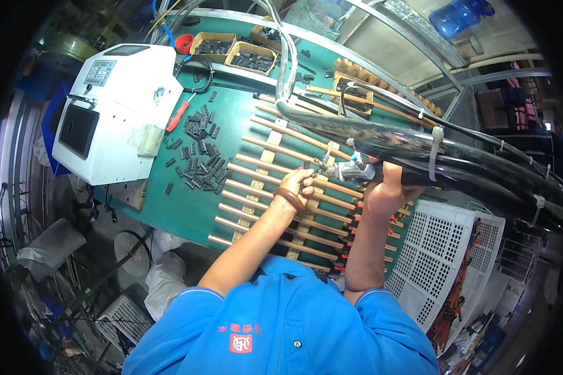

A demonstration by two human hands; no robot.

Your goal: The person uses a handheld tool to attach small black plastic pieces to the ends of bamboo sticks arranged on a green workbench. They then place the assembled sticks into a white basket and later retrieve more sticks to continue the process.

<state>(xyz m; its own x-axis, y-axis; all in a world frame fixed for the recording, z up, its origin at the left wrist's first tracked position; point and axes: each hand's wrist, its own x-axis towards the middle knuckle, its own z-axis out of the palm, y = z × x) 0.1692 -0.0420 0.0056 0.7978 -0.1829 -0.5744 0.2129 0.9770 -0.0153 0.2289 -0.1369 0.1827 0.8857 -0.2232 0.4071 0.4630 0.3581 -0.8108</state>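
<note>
My right hand (386, 191) is wrapped round a silver, cylindrical hand tool (350, 171) with fittings and a thick black hose bundle. The tool lies almost level, its nose pointing left. At the nose my left hand (299, 184), with a brown bangle on its wrist, has its fingers closed; what they hold is too small to tell. Both hands are above a row of thin wooden rods (266, 177), laid side by side across notched wooden strips (270, 147). Red and black parts sit at the rods' right ends, partly hidden by my right arm.
Small black blocks (207, 156) are heaped on the green tabletop (187, 215), near a red-handled screwdriver (180, 114) and a white machine (122, 112). Boxes of black parts (251, 57) stand at the back. Black hoses (481, 164) cross the right side, above white perforated crates (435, 250).
</note>
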